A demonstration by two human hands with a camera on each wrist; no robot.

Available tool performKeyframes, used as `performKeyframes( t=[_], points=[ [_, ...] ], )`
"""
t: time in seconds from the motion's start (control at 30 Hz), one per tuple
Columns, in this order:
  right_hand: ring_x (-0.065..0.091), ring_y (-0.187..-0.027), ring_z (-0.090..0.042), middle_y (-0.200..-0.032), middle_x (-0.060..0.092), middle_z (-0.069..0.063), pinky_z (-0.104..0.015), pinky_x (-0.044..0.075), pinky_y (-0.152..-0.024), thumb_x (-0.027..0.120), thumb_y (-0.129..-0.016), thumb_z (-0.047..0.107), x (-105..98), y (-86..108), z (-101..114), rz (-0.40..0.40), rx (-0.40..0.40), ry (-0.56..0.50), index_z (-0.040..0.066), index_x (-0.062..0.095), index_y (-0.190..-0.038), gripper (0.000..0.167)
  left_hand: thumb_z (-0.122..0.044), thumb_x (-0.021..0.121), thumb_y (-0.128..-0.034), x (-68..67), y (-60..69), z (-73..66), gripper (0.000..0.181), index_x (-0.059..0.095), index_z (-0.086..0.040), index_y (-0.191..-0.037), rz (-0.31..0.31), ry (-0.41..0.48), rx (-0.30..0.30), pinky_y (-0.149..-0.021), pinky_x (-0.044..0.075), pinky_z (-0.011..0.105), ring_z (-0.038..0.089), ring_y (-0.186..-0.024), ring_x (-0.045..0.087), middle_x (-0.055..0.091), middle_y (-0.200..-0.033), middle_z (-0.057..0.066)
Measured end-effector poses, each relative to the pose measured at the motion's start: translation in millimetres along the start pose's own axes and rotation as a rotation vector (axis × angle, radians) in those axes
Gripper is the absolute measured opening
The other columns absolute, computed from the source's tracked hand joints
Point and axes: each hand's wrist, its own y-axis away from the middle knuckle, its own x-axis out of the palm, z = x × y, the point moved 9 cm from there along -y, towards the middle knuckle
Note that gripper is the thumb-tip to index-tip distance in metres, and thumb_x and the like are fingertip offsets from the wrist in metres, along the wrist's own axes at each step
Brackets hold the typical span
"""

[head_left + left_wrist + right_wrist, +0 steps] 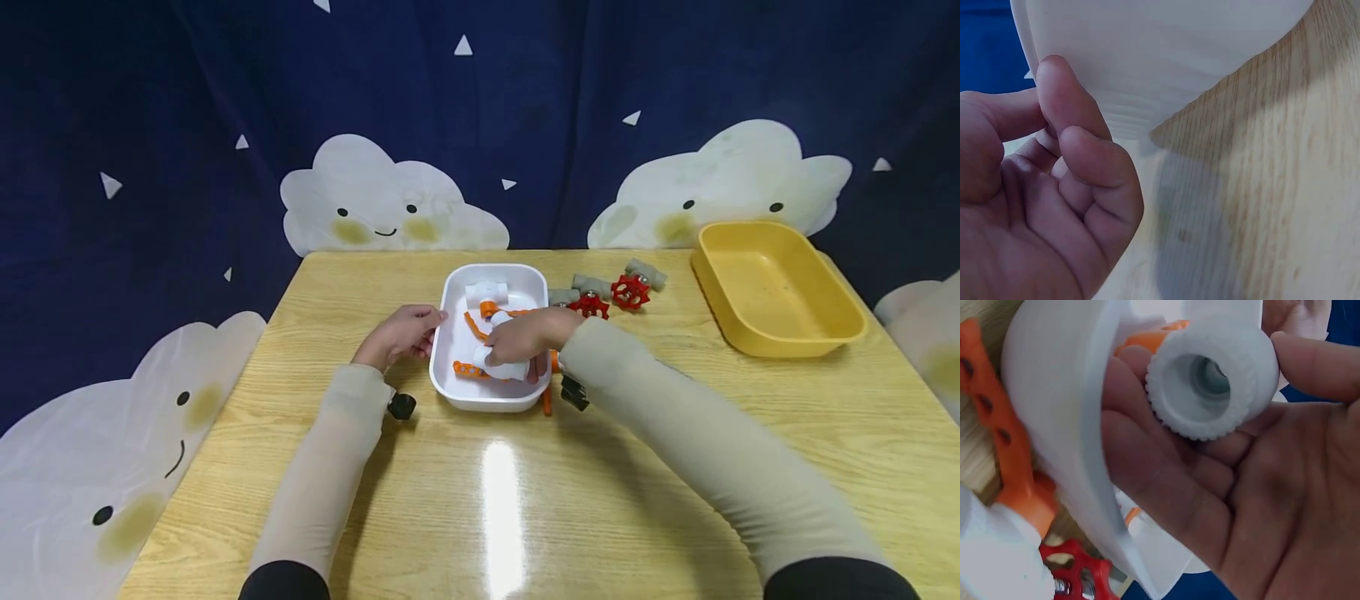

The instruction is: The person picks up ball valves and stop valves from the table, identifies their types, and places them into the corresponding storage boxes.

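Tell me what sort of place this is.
Probably an indoor tabletop workspace, possibly staged for recording: a wood-grain table holds a white bin with white-and-orange valves in it, and a dark blue cloud-print backdrop hangs right behind.

place: indoor tabletop setup, room type unclear | signs: navy cloud-print cloth backdrop (532, 100), wood-grain table (585, 517)

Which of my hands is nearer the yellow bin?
Right. Your right hand is inside the white tray, left of the yellow bin; your left hand grips the tray's left edge, farther from the bin.
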Motion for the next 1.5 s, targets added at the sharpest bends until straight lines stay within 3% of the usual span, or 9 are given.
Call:
performKeyframes(
  t=[0.17,0.3,0.63,0.77,0.9,1.13,1.27,1.37,1.5],
  points=[
    [0.069,-0.069,-0.014,-0.132,0.054,-0.012,-0.029,0.059,-0.069,0.04,-0.103,0.036,7,-4.4,2,0.057,0.015,-0.007,0.01,0.04,-0.145,0.048,-0.034,0.049,-0.1045,0.7,0.3,-0.2,0.032,0.053,-0.008,-0.086,0.008,-0.001,0.001,-0.059,0.045,0.025,0.011,-0.058,0.053,0.053,-0.07,-0.001],
    [0.066,-0.066,-0.014,-0.112,0.058,-0.01,-0.028,0.058,-0.071,0.041,-0.102,0.033,12,-7.5,3,0.077,0.017,-0.052,0.009,0.047,-0.129,0.037,-0.033,0.049,-0.1045,-0.8,1.5,-0.6,0.032,0.052,-0.009,-0.084,-0.003,-0.005,0.005,-0.058,0.045,0.025,0.012,-0.057,0.052,0.053,-0.069,-0.001],
    [0.057,-0.063,-0.015,-0.104,0.051,-0.008,-0.025,0.053,-0.065,0.04,-0.104,0.029,18,-11.4,4,0.112,0.021,-0.239,0.008,0.037,-0.137,0.039,-0.033,0.047,-0.1051,-0.9,0.8,-2.6,0.032,0.052,-0.008,-0.086,-0.006,-0.026,0.009,-0.059,0.045,0.026,0.012,-0.057,0.051,0.052,-0.068,-0.001],
    [0.059,-0.066,-0.014,-0.111,0.052,-0.009,-0.025,0.053,-0.064,0.039,-0.105,0.034,14,-12.3,2,0.082,0.026,-0.236,0.01,0.032,-0.145,0.047,-0.032,0.047,-0.1053,-2.7,1.0,-2.2,0.032,0.051,-0.008,-0.085,-0.017,-0.025,0.003,-0.057,0.044,0.026,0.011,-0.056,0.05,0.051,-0.067,-0.001],
    [0.057,-0.073,-0.014,-0.128,0.045,-0.01,-0.024,0.051,-0.065,0.05,-0.101,0.038,16,-13.9,0,0.078,0.052,-0.261,0.013,0.025,-0.151,0.062,-0.032,0.048,-0.1049,-2.4,0.3,-0.9,0.032,0.052,-0.009,-0.084,-0.013,-0.026,0.005,-0.058,0.045,0.026,0.012,-0.057,0.052,0.052,-0.068,-0.001],
    [0.06,-0.066,-0.014,-0.126,0.047,-0.011,-0.023,0.053,-0.065,0.065,-0.092,0.031,16,-16.2,-3,0.082,0.051,-0.197,0.008,0.027,-0.146,0.071,-0.033,0.048,-0.105,-1.3,3.1,-3.6,0.032,0.052,-0.008,-0.086,0.002,-0.039,0.009,-0.059,0.045,0.026,0.013,-0.058,0.052,0.052,-0.068,-0.001],
    [0.068,-0.068,-0.017,-0.149,0.034,-0.01,-0.028,0.059,-0.072,0.068,-0.089,0.026,9,-14.0,-5,0.06,0.058,-0.173,0.012,0.024,-0.154,0.08,-0.033,0.047,-0.1054,-2.3,3.1,-5.3,0.033,0.051,-0.01,-0.083,0.004,-0.047,0.011,-0.058,0.045,0.026,0.012,-0.057,0.052,0.053,-0.067,-0.001],
    [0.068,-0.07,-0.019,-0.149,0.035,-0.009,-0.031,0.06,-0.073,0.069,-0.089,0.023,6,-15.0,-8,0.062,0.071,-0.149,0.013,0.03,-0.152,0.075,-0.034,0.047,-0.1052,-1.5,2.4,-5.0,0.032,0.052,-0.01,-0.084,0.008,-0.046,0.009,-0.06,0.046,0.027,0.013,-0.058,0.053,0.053,-0.068,0.0],
    [0.06,-0.08,-0.015,-0.126,0.049,-0.007,-0.029,0.058,-0.07,0.07,-0.087,0.027,3,-18.7,-8,0.049,0.056,-0.032,0.013,0.047,-0.134,0.054,-0.035,0.047,-0.105,0.0,1.9,-2.6,0.032,0.053,-0.009,-0.087,0.011,-0.044,0.003,-0.062,0.047,0.028,0.013,-0.058,0.053,0.054,-0.069,0.0]
  ],
)
